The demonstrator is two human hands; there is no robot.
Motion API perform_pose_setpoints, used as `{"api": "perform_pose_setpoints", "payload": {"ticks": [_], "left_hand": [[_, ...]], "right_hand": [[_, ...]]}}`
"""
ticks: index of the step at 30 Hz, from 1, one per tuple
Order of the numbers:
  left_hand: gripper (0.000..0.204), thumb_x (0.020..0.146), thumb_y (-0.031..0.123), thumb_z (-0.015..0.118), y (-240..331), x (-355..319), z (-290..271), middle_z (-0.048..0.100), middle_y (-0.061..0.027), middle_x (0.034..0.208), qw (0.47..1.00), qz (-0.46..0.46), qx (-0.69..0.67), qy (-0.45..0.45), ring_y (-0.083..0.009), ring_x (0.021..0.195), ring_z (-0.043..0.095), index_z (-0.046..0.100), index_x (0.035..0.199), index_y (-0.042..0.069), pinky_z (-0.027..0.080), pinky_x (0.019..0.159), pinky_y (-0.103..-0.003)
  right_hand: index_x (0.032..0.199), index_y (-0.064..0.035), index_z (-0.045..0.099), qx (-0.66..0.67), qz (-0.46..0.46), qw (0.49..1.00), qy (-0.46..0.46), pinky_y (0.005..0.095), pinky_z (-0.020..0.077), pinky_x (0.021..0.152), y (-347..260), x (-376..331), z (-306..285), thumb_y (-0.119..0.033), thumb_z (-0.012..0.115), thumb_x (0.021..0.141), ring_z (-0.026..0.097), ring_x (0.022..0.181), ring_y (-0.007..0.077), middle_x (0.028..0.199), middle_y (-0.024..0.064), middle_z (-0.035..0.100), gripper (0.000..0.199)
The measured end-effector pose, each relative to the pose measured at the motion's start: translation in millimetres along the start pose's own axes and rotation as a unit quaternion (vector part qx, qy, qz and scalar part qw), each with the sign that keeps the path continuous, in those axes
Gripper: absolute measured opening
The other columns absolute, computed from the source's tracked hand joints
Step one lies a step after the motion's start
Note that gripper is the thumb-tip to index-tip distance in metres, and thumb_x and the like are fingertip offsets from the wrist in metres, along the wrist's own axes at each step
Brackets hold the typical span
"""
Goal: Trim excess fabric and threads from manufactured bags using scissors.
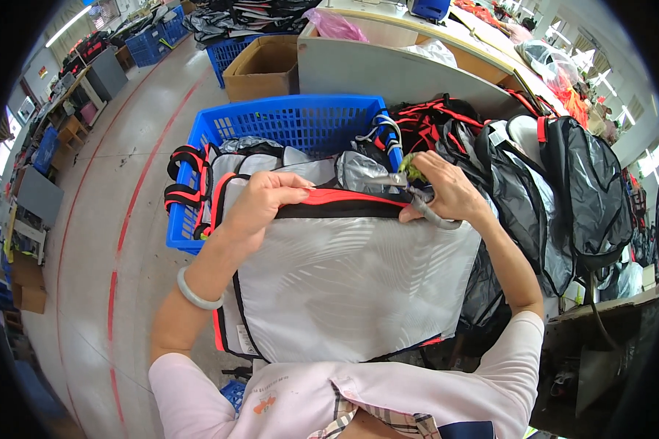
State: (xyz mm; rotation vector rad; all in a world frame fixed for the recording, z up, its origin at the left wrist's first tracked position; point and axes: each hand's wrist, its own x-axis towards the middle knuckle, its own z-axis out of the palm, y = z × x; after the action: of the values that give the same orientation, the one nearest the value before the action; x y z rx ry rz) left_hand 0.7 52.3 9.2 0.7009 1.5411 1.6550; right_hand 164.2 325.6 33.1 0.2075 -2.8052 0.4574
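A silver-grey fabric bag with black edging and a red strip along its top hangs spread in front of me. My left hand is closed, pinching the red strip at its left end between thumb and fingers. At the right end of the strip, my right hand is closed around a pair of scissors. Their metal blades point left, just above the strip; one handle loop is grey, the other wrapped in green. Right thumb and fingers also lie close against the bag's top edge.
Behind the bag stands a blue plastic basket with more silver and black bags in it. Black and grey bags with red trim are piled to the right. A cardboard box and a long worktable stand beyond.
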Motion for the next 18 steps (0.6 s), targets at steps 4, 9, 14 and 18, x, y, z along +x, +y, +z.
{"api": "perform_pose_setpoints", "payload": {"ticks": [4,9,14,18], "left_hand": [[0.011,0.081,0.004,0.060,2,3,1,0.067,-0.0041,0.084,0.999,-0.026,-0.034,-0.012,-0.0088,0.080,0.059,0.068,0.087,0.000,0.043,0.078,-0.022],[0.011,0.081,0.004,0.060,4,5,3,0.067,-0.0052,0.085,0.999,-0.024,-0.029,-0.010,-0.0093,0.080,0.059,0.068,0.086,-0.001,0.044,0.078,-0.022],[0.011,0.081,0.003,0.059,5,7,0,0.068,-0.0067,0.088,0.998,-0.047,-0.035,-0.026,-0.0093,0.082,0.060,0.068,0.084,-0.001,0.043,0.079,-0.021],[0.024,0.078,-0.001,0.058,6,7,3,0.063,-0.0045,0.083,0.999,-0.027,-0.028,0.018,-0.0082,0.078,0.056,0.062,0.101,-0.003,0.042,0.077,-0.021]], "right_hand": [[0.105,0.0017,0.056,-0.020,0.049,0.992,-0.117,0.0407,0.0465,0.081,3,1,8,-0.053,0.083,0.056,0.056,0.096,0.0338,0.098,0.0156,0.058,0.078],[0.096,0.0013,0.060,0.006,-0.006,0.991,-0.133,0.0423,0.0475,0.079,0,22,11,-0.065,0.074,0.061,0.058,0.093,0.0320,0.090,0.0141,0.061,0.076],[0.090,0.0009,0.057,-0.001,-0.007,0.989,-0.148,0.0428,0.0460,0.072,-6,27,6,-0.057,0.080,0.056,0.058,0.086,0.0333,0.084,0.0130,0.058,0.071],[0.086,0.0002,0.058,-0.009,0.007,0.990,-0.139,0.0411,0.0447,0.064,-4,26,7,-0.056,0.081,0.055,0.058,0.073,0.0332,0.073,0.0133,0.056,0.068]]}}
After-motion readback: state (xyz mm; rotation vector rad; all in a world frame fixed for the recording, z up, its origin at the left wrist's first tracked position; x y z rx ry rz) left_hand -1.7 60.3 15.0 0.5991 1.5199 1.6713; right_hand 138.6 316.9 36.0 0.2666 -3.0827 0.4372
